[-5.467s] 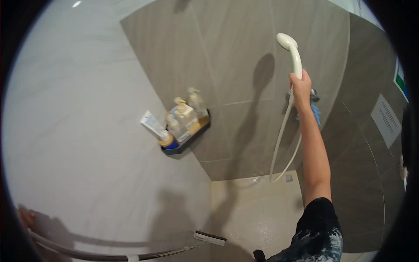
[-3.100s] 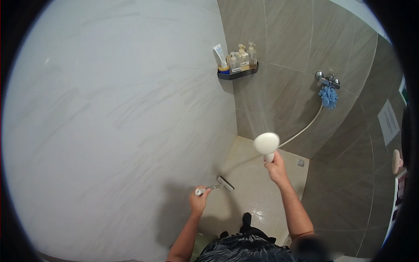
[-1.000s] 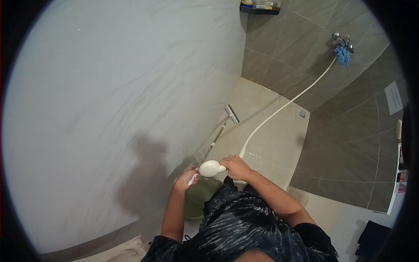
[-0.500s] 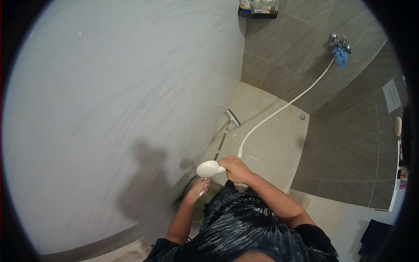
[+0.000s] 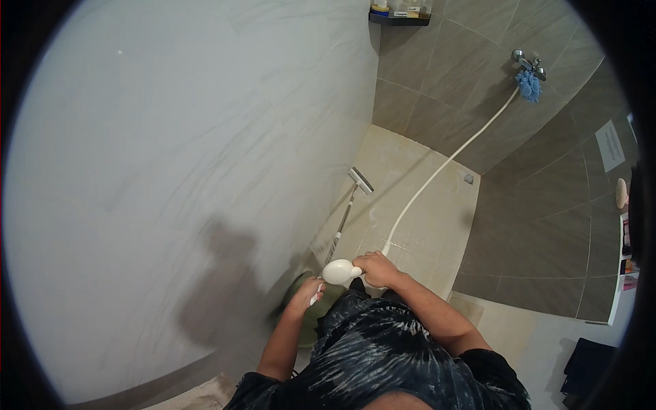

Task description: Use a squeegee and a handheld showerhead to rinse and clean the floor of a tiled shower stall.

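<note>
My right hand (image 5: 378, 268) is closed around the grip of a white shower head (image 5: 338, 272). Its round back is turned up, and fine water streams leave it toward the lower wall on the left. My left hand (image 5: 306, 295) wraps the white end of a long-handled floor brush (image 5: 348, 213). The brush's pole passes behind the shower head, and its flat, bar-shaped head (image 5: 361, 180) rests on the floor near the pale wall; its underside is hidden. From my right hand a white hose (image 5: 437, 176) runs up to the tap on the far wall.
A blue mesh bath puff (image 5: 528, 86) hangs at the metal tap (image 5: 538, 68). Below my left hand is a green tub-like thing (image 5: 316, 316), partly hidden. A floor drain (image 5: 468, 179) lies in the far right corner. A dark corner shelf (image 5: 400, 20) holds bottles.
The shower head has moved slightly right and toward me in my right hand. Both hands keep their grips, and the brush head stays in about the same floor spot.
</note>
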### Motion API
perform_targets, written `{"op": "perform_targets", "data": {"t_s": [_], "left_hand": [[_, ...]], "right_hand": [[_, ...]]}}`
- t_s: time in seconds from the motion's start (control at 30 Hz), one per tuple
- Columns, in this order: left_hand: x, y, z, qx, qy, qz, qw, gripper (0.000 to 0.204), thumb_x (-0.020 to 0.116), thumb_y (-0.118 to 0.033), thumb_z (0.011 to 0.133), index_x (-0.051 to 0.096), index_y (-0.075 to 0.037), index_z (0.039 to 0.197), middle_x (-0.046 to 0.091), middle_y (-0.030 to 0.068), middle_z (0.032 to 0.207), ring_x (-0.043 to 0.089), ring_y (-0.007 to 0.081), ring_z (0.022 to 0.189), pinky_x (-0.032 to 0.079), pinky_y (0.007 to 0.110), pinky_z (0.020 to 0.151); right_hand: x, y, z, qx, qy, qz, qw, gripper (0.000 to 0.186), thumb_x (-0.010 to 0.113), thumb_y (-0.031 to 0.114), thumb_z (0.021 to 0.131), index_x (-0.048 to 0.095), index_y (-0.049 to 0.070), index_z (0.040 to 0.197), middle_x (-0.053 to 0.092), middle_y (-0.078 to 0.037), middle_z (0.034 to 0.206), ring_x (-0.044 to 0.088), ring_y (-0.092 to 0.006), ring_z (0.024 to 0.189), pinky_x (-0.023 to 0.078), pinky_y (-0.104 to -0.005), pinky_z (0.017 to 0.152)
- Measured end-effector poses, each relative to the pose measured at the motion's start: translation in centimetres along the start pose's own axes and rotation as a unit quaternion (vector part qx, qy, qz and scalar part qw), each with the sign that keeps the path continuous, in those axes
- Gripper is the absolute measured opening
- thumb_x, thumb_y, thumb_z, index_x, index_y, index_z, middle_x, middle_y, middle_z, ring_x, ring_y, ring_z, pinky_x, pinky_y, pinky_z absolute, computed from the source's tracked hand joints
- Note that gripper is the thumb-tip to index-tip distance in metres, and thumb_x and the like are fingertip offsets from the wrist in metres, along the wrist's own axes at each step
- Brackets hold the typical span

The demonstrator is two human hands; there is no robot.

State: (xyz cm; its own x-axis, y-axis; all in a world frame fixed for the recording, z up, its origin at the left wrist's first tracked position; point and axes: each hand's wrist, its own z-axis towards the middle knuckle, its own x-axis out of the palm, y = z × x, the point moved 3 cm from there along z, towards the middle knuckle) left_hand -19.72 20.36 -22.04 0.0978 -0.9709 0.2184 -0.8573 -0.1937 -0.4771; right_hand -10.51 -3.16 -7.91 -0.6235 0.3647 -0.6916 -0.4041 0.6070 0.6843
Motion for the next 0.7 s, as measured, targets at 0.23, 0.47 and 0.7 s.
{"op": "perform_targets", "data": {"t_s": [0.23,0.47,0.7], "left_hand": [[-0.4,0.3,0.6,0.001,0.011,-0.026,1.000,0.018,0.050,-0.014,0.094,0.051,-0.004,0.108,0.052,0.0016,0.068,0.044,0.0097,0.043,0.035,0.025,0.035],[0.4,0.0,-0.1,0.000,-0.012,-0.013,1.000,0.018,0.043,-0.014,0.097,0.052,-0.004,0.109,0.052,0.0004,0.067,0.043,0.0085,0.042,0.035,0.025,0.035],[0.1,0.5,0.2,0.011,0.009,-0.029,0.999,0.015,0.050,-0.016,0.096,0.052,-0.005,0.107,0.052,0.0004,0.068,0.043,0.0086,0.042,0.034,0.024,0.035]], "right_hand": [[1.1,-0.4,0.3,0.012,0.006,0.023,1.000,0.020,0.054,0.001,0.072,0.060,0.010,0.088,0.064,-0.007,0.091,0.057,-0.0311,0.097,0.039,-0.0434,0.086],[2.2,-1.1,0.0,0.004,0.013,-0.005,1.000,0.019,0.056,0.004,0.073,0.062,0.012,0.090,0.065,-0.007,0.092,0.058,-0.0304,0.097,0.039,-0.0428,0.085],[2.0,-1.3,0.3,0.028,0.018,-0.013,0.999,0.020,0.054,0.004,0.074,0.061,0.012,0.091,0.065,-0.007,0.094,0.058,-0.0305,0.100,0.039,-0.0453,0.088]]}}
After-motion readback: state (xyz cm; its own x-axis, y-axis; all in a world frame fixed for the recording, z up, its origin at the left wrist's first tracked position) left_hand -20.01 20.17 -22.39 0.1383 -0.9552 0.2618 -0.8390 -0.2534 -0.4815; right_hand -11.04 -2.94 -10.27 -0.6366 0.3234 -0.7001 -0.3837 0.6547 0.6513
